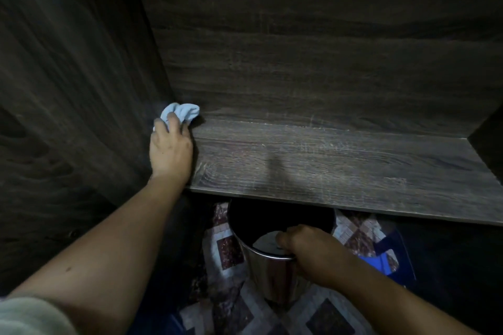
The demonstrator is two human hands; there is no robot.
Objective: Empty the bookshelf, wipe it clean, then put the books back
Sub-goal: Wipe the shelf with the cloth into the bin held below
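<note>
blue cloth (179, 113) under left hand (170, 151)

Premises: a dim domestic room, judged from furnishings and floor. A dark wood-grain bookshelf (326, 160) fills the view from 9 through 12 to 3 o'clock, its board bare, its side panel and back panel of the same laminate. Below the board, at 6 o'clock, the floor (226, 250) is tiled in a patterned mosaic of pale and maroon squares, typical of a house. A shiny metal bin (272, 275) stands on that floor. A blue object (386, 258) at 4 o'clock is too dark to identify. Lighting is poor throughout.
</note>
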